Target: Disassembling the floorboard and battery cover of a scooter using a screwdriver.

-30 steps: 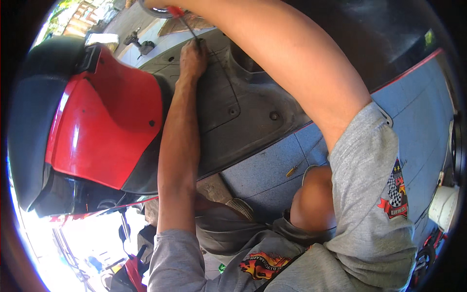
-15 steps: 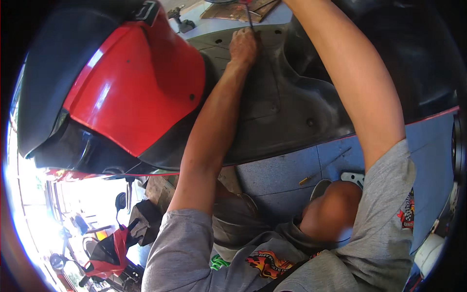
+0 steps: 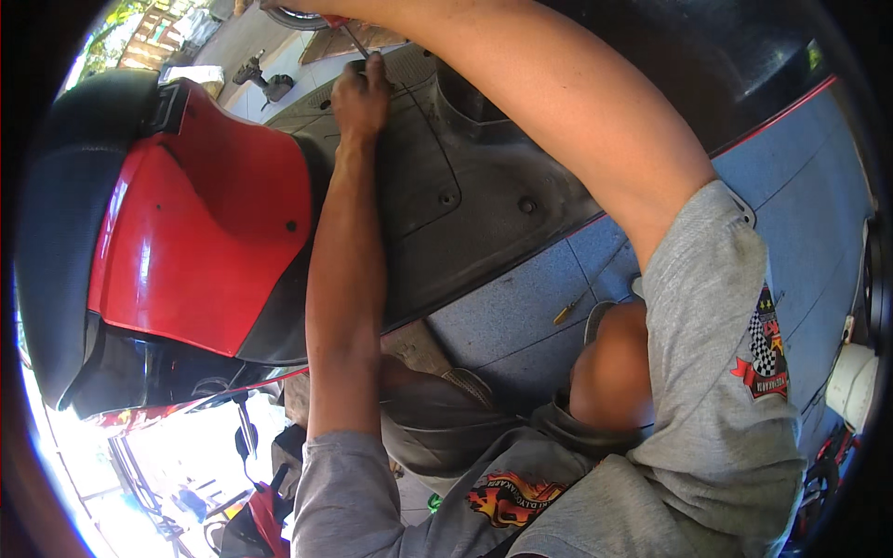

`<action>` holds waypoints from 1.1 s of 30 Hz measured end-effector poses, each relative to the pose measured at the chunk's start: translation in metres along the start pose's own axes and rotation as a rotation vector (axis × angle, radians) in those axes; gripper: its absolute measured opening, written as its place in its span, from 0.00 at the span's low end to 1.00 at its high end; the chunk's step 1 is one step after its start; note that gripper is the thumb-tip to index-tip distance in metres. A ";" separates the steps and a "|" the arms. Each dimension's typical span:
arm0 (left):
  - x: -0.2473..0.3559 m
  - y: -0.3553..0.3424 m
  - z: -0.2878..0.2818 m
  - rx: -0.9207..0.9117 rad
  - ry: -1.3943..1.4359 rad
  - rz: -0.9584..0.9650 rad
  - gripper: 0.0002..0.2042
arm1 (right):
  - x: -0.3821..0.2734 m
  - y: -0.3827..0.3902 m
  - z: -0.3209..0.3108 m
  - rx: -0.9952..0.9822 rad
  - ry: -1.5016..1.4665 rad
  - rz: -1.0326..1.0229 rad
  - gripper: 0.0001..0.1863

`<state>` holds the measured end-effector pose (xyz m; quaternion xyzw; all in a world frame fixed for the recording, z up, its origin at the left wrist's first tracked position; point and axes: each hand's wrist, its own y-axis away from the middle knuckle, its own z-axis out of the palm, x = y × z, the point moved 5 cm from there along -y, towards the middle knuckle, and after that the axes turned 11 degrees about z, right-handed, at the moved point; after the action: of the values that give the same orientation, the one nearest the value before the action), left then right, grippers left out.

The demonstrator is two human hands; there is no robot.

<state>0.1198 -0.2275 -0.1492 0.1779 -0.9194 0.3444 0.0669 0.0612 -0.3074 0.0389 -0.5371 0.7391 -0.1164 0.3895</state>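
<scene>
A red and black scooter lies across my view, with its dark footboard (image 3: 419, 251) in front of me. My left hand (image 3: 360, 100) is on the far part of the footboard, fingers closed around the lower end of a screwdriver (image 3: 354, 42). The tool's thin shaft slants down from a red handle at the upper edge. My right hand (image 3: 321, 6) is at that handle, mostly cut off by the frame, its arm reaching across from the right. The screwdriver's tip is hidden by my left fingers.
The red side panel (image 3: 200, 223) and black seat (image 3: 70, 214) rise at left. A power drill (image 3: 265, 82) lies on the floor beyond. A yellow-handled tool (image 3: 564, 316) lies on the tiles near my knee. Another red scooter (image 3: 265, 521) stands lower left.
The view has shifted, so the scooter and both arms sit farther left. My left hand stays by the screwdriver's lower end; my right arm still reaches over to its handle.
</scene>
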 end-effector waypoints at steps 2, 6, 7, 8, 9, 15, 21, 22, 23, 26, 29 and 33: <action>0.008 0.000 -0.019 0.280 0.258 -0.055 0.23 | 0.001 -0.008 0.004 -0.048 0.051 0.092 0.13; 0.013 -0.001 -0.029 0.278 0.205 -0.146 0.22 | -0.014 -0.018 0.020 -0.083 0.205 -0.118 0.13; 0.008 0.000 -0.028 0.280 0.203 -0.147 0.22 | -0.014 -0.015 0.014 0.079 0.150 -0.048 0.14; 0.003 0.001 -0.025 0.236 0.153 -0.110 0.21 | -0.018 -0.021 0.022 0.079 0.150 -0.050 0.14; 0.007 -0.006 -0.017 0.192 0.120 -0.060 0.21 | -0.020 -0.032 0.033 -0.011 0.255 -0.156 0.14; -0.003 0.000 -0.011 0.112 0.049 0.010 0.18 | -0.015 -0.003 -0.005 -0.119 0.116 0.040 0.15; -0.005 -0.005 0.001 0.034 0.077 -0.011 0.17 | -0.004 -0.014 -0.010 -0.096 -0.033 0.122 0.12; -0.006 -0.004 0.000 0.039 0.079 -0.012 0.17 | -0.008 -0.008 -0.016 -0.085 0.025 0.171 0.12; -0.006 -0.004 0.002 -0.015 0.067 0.004 0.17 | -0.002 -0.013 -0.003 0.105 0.018 0.033 0.12; -0.005 -0.007 0.006 -0.073 0.000 0.058 0.16 | -0.008 -0.017 0.007 -0.101 -0.016 0.002 0.12; -0.008 -0.004 0.005 -0.083 -0.070 0.114 0.15 | -0.010 -0.011 -0.002 -0.104 -0.023 -0.011 0.11; 0.000 0.000 0.006 -0.110 -0.137 0.115 0.16 | -0.009 0.000 -0.001 -0.064 0.119 0.041 0.15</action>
<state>0.1201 -0.2319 -0.1539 0.1438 -0.9481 0.2836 -0.0061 0.0616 -0.2994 0.0441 -0.5261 0.7753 -0.1165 0.3296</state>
